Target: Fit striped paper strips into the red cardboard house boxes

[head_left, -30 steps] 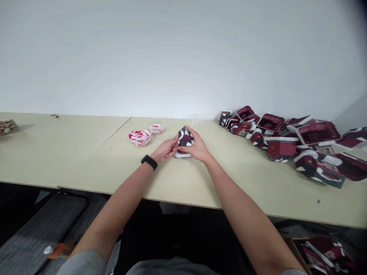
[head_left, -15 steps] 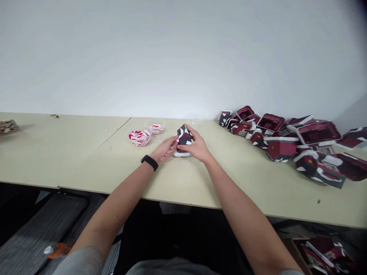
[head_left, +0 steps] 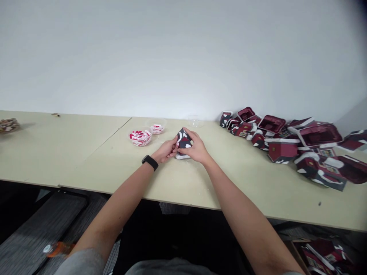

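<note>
A small house with a dark roof, white patches and a white rim (head_left: 184,142) is between my two hands, low over the table or resting on it. My right hand (head_left: 197,148) grips it from the right and top, fingers along its far side and thumb across the near side. My left hand (head_left: 167,149), with a black band at the wrist, has its closed fingertips at the house's left side. Whether a small piece is pinched there is too small to tell. Left of the hands, a clear bowl (head_left: 140,138) holds red and white pieces, and a second bowl (head_left: 156,129) stands behind it.
Many dark red houses (head_left: 282,151) lie heaped on the right of the table (head_left: 114,168). A clear container (head_left: 195,121) stands near the wall. Brown pieces (head_left: 9,125) are at the far left. Below are a box of houses (head_left: 325,256) and an orange bottle (head_left: 59,249).
The house has tilted slightly and sits a little lower in view. My right hand has shifted slightly with it; my left hand has barely moved.
</note>
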Demonstrator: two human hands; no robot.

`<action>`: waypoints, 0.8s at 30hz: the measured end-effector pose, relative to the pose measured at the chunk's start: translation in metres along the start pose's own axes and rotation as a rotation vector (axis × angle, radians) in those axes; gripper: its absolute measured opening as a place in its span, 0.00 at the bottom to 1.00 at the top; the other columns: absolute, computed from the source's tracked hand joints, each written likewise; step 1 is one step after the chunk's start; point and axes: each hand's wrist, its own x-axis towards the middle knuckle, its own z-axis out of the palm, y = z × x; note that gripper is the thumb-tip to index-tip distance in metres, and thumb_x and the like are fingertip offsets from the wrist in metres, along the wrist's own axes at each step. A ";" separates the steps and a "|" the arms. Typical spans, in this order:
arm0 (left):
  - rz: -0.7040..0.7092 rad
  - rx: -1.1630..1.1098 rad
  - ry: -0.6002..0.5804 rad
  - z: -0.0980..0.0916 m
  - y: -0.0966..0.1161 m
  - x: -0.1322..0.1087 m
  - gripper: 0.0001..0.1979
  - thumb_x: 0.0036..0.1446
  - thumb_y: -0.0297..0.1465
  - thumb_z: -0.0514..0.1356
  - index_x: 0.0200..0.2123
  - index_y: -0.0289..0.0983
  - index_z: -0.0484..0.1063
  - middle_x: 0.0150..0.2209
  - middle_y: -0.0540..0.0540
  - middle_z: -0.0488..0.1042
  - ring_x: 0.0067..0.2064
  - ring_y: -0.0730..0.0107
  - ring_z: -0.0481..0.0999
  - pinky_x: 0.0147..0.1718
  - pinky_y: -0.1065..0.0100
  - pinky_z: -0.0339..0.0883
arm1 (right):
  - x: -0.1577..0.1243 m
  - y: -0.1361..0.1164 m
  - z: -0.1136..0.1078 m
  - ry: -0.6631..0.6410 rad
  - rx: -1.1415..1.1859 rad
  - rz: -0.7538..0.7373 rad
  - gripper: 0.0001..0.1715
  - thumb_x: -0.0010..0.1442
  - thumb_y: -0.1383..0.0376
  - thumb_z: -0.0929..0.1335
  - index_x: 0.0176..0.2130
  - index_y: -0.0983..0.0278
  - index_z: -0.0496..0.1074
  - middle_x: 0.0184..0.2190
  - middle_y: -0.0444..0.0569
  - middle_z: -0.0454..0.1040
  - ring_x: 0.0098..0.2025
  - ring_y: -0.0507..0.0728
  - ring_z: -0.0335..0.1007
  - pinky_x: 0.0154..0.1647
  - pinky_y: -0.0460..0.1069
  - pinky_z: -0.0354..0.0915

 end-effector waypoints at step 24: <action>-0.228 -0.285 0.168 0.016 0.025 -0.002 0.18 0.72 0.33 0.55 0.26 0.38 0.61 0.16 0.60 0.51 0.11 0.86 0.48 0.09 0.82 0.39 | 0.001 -0.004 0.006 0.072 -0.044 -0.067 0.55 0.47 0.66 0.78 0.71 0.53 0.65 0.65 0.54 0.61 0.68 0.66 0.64 0.69 0.59 0.66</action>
